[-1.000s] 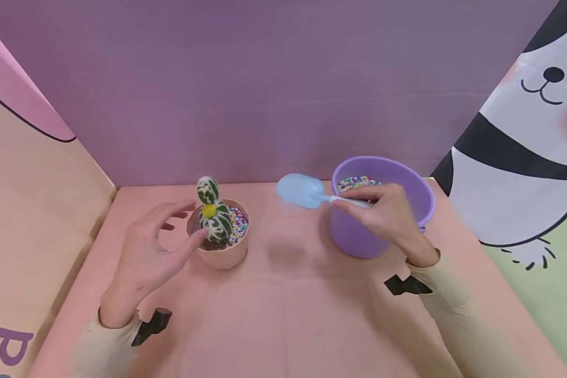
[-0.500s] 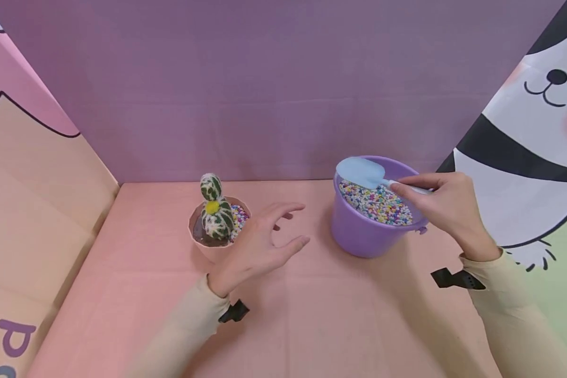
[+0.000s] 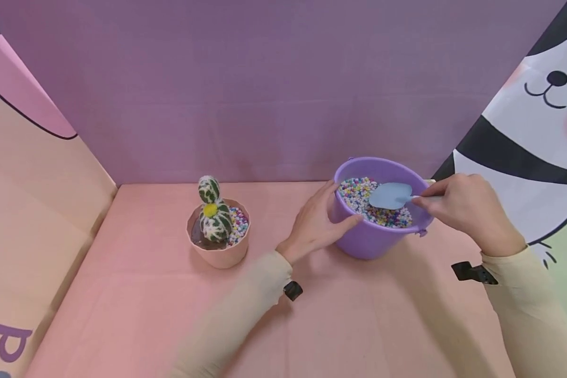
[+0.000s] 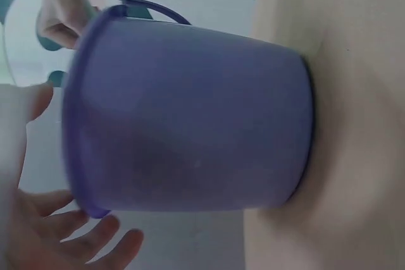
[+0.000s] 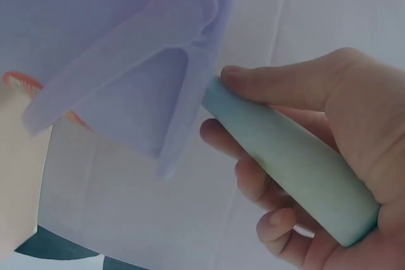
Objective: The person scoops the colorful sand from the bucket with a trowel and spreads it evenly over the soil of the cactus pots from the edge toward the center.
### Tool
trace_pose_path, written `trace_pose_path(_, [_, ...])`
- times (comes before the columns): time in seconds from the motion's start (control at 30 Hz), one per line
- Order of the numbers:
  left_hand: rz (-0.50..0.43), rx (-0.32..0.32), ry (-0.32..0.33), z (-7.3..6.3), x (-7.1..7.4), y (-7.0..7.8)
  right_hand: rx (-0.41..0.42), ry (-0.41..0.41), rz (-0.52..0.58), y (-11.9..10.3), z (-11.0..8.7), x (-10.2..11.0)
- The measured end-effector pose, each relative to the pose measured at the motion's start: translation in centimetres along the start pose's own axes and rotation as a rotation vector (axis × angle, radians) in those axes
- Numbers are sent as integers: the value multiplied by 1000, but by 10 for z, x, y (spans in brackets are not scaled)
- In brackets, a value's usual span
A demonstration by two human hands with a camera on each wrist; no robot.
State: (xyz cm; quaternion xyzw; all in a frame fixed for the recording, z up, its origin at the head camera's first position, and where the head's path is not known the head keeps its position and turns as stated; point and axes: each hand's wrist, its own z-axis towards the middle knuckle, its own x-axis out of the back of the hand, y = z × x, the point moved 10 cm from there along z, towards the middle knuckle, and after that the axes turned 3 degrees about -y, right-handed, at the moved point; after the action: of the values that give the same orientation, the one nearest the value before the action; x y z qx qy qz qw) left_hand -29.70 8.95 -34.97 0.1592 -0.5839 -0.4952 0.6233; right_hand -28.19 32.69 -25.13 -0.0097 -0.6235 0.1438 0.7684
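My right hand (image 3: 468,207) grips the pale handle of a light-blue toy shovel (image 3: 391,196). The shovel's blade lies over the multicoloured beads (image 3: 359,194) inside a purple bucket (image 3: 368,241). In the right wrist view, the fingers wrap round the shovel handle (image 5: 304,162), and the blade is hidden behind the bucket wall. My left hand (image 3: 314,223) is spread at the bucket's near-left rim, thumb in front and fingers farther back. In the left wrist view, the left fingers (image 4: 95,238) are extended beside the rim; whether they press on it I cannot tell.
Left of the bucket stands a pink pot (image 3: 224,257) with a cactus (image 3: 214,218) and beads along its right side. Behind runs a purple backdrop (image 3: 283,94). A pink cloth (image 3: 283,325) covers the table; a panda panel (image 3: 529,163) borders the right.
My left hand has moved right from beside the cactus pot to the bucket's rim. The right hand has carried the shovel rightward and down into the bucket.
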Motion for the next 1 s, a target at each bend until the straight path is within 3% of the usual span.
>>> trace_pose_path(0.17, [17, 65, 23, 7, -9, -5, 37, -16, -66, -1, 0, -3])
trace_pose_path(0.33, [9, 56, 22, 10, -6, -3, 133, 10, -121, -6, 5, -5])
trace_pose_path(0.5, [9, 27, 12, 11, -2, -3, 198, 23, -60, -7, 11, -14])
trace_pose_path(0.77, [19, 17, -13, 5, -2, -5, 82, -73, 134, 15, 13, -40])
trace_pose_path(1.0, [35, 28, 5, 5, 4, -8, 74, -62, 170, 0, 18, -51])
